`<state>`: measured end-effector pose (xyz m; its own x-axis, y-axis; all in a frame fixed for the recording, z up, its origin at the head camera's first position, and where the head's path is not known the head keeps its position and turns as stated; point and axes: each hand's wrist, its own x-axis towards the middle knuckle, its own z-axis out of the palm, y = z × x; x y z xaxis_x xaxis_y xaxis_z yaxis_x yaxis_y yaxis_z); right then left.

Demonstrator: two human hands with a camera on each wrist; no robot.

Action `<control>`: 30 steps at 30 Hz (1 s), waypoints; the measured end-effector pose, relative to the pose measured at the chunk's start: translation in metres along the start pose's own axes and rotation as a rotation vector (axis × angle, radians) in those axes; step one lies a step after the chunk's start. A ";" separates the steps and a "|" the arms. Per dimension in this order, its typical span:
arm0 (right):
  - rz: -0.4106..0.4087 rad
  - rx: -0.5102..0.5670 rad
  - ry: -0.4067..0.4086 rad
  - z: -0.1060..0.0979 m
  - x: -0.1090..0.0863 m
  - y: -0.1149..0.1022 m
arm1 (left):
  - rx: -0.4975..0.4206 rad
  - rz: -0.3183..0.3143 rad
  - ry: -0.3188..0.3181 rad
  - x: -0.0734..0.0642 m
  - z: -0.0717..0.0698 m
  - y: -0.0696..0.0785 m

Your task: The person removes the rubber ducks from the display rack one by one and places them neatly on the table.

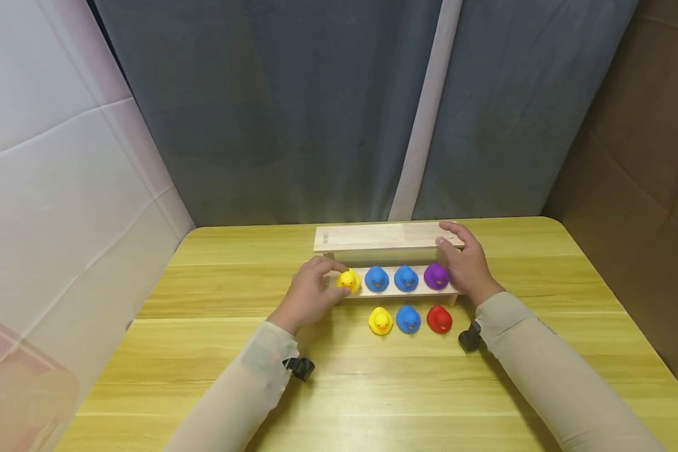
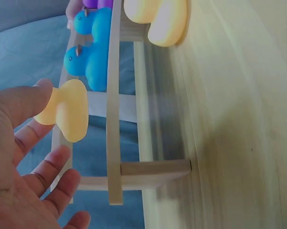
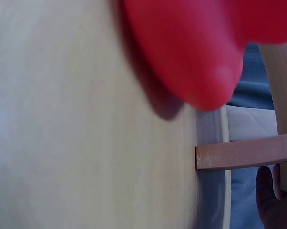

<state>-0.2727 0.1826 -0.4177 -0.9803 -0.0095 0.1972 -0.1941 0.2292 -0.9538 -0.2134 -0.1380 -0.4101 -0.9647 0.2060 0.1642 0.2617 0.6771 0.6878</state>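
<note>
My left hand (image 1: 309,295) pinches a yellow rubber duck (image 1: 348,282) between thumb and index finger, at the left end of the lower shelf. The left wrist view shows the same duck (image 2: 73,110) tilted, with the other fingers spread loosely below. Beside it on that shelf sit a blue duck (image 1: 376,280), another blue duck (image 1: 406,279) and a purple duck (image 1: 436,277). My right hand (image 1: 470,267) holds the right end of the two-tier wooden rack (image 1: 381,237), thumb and index finger on its upper plank. In the right wrist view, part of that hand (image 3: 274,205) shows beyond the rack leg.
On the wooden table (image 1: 220,339), in front of the rack, stand a yellow duck (image 1: 381,321), a blue duck (image 1: 408,319) and a red duck (image 1: 439,319) in a row. A grey curtain (image 1: 294,113) hangs behind the table.
</note>
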 end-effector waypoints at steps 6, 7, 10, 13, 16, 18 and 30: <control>0.010 0.007 0.000 0.000 0.000 0.001 | -0.025 0.023 -0.003 -0.005 0.001 0.006; 0.010 0.007 0.000 0.000 0.001 0.001 | -0.030 0.028 -0.006 -0.005 0.001 0.006; 0.007 0.010 0.002 0.000 0.001 0.002 | -0.038 0.047 -0.008 -0.008 0.002 0.008; 0.012 0.016 0.003 0.000 0.001 0.002 | -0.042 0.060 -0.011 -0.011 0.003 0.009; 0.020 0.005 0.003 -0.001 0.001 0.002 | -0.046 0.068 -0.017 -0.013 0.004 0.011; 0.024 -0.004 0.002 -0.001 0.001 0.001 | -0.050 0.074 -0.022 -0.015 0.004 0.011; 0.021 -0.008 -0.006 -0.001 0.000 0.000 | -0.098 0.079 -0.048 -0.027 0.007 0.012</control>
<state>-0.2725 0.1832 -0.4175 -0.9844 -0.0108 0.1758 -0.1733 0.2373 -0.9558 -0.1844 -0.1304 -0.4110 -0.9380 0.2910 0.1883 0.3303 0.5855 0.7404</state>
